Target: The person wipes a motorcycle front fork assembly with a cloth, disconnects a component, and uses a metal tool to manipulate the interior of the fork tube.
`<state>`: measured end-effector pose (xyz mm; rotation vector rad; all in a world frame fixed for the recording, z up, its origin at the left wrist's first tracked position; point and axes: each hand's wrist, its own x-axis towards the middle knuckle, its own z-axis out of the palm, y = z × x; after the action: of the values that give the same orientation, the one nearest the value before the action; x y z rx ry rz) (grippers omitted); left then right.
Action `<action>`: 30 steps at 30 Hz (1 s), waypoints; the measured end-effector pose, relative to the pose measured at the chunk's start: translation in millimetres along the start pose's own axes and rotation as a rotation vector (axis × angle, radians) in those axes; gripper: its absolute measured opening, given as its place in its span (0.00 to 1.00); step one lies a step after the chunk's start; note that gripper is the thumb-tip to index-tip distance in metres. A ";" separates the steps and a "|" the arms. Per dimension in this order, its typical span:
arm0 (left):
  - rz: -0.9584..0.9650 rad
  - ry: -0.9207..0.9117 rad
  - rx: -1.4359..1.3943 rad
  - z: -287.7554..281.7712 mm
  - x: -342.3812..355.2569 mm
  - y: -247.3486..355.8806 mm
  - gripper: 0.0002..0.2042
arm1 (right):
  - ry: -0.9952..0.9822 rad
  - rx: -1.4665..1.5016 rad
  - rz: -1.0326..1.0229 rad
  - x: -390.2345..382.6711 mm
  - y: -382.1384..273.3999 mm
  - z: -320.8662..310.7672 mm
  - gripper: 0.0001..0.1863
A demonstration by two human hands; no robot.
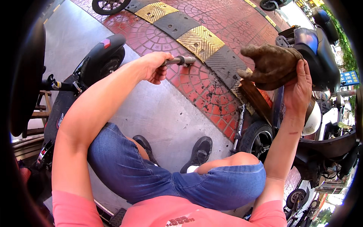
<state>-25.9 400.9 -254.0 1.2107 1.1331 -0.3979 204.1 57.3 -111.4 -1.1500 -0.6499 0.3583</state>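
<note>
My left hand (155, 68), stretched out ahead over the paving, is closed round a grey metal tool (180, 60). It is rod-shaped with a thicker end pointing right; its exact kind I cannot make out. Raised at the right, my right hand (299, 83) pinches a worn, dirty brown work glove (269, 65) by its cuff, between thumb and fingers. The glove's fingers point left, and no hand is seen inside it.
A black scooter's rear fender (99, 56) stands close on the left. A black scooter (321, 56) and a wheel (259, 138) are at the right, beside a metal rod-like part (239, 126). A yellow-and-black speed bump (200, 39) crosses red paving (185, 81).
</note>
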 end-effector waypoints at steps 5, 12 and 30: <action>0.002 -0.009 -0.011 -0.5 -5.6 1.9 0.24 | -0.121 0.028 0.115 -87.7 57.3 40.8 0.16; -0.028 -0.002 -0.006 1.1 -4.0 2.3 0.24 | -1.113 -0.754 -0.045 -254.7 259.5 56.7 0.22; -0.026 0.023 0.023 1.2 -3.1 -5.1 0.25 | 0.070 -1.290 -0.079 84.1 276.8 -90.5 0.23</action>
<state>-30.6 397.1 -254.1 1.2237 1.1678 -0.4187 343.7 145.6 -365.6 -2.3290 -0.8781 -0.2485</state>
